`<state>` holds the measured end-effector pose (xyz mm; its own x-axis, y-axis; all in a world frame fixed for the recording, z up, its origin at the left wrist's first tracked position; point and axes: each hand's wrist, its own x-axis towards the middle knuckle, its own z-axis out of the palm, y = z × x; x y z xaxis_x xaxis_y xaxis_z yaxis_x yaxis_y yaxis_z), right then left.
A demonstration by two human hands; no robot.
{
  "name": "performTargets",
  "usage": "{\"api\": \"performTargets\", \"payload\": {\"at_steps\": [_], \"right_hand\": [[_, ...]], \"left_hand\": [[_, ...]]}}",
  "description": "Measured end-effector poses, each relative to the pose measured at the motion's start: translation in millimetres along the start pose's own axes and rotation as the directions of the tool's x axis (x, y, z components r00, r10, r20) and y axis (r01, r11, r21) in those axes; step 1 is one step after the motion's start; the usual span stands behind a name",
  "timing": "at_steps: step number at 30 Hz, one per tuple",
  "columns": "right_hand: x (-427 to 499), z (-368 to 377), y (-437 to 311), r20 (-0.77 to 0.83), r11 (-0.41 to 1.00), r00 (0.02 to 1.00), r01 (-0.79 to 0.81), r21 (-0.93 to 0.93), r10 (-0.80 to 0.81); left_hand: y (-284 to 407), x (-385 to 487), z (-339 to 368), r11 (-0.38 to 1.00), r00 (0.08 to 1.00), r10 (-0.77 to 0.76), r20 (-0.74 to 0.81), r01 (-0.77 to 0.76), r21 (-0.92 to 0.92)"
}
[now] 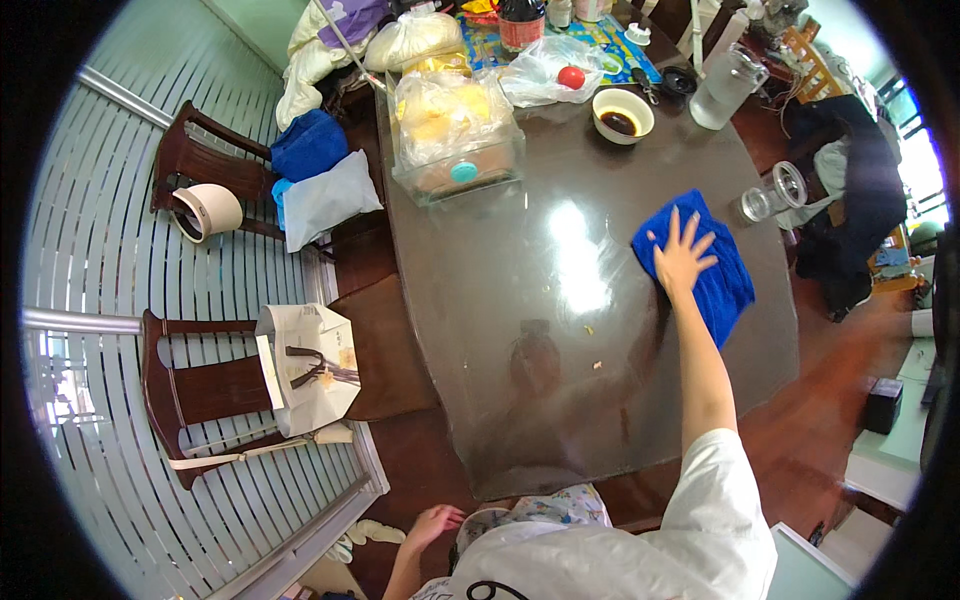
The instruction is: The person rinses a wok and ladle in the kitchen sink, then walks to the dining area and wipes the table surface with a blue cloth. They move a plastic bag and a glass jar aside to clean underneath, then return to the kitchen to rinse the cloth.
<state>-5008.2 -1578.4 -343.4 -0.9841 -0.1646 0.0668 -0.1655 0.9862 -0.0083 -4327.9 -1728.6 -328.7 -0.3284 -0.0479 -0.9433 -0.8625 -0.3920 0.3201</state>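
Observation:
My right hand (681,259) lies flat with spread fingers on a blue cloth (724,281), which rests on the right part of the dark, glossy table (510,300). Its thumb and fingers are apart and grip nothing. My left hand (437,523) hangs beside my body, below the table's near edge, with nothing seen in it; its fingers are slightly bent. Small scraps (589,330) lie on the table left of the cloth. A glass jar (757,202) stands to the right of the cloth, and beyond it is a bowl of dark liquid (622,116).
A clear plastic bin (487,169) with bagged items stands at the far left of the table. Beyond are a plastic bag with a red fruit (571,77), a frosted pitcher (724,90) and bottles. Chairs with a paper bag (319,375) and a visor (210,214) stand left.

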Motion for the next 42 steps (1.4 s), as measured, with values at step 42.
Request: {"api": "performTargets", "payload": {"at_steps": [42], "right_hand": [[59, 9, -198, -0.017, 0.94, 0.94, 0.341, 0.009, -0.341]], "left_hand": [[364, -7, -156, 0.5, 0.851, 0.282, -0.443, -0.525, -0.689]]}}
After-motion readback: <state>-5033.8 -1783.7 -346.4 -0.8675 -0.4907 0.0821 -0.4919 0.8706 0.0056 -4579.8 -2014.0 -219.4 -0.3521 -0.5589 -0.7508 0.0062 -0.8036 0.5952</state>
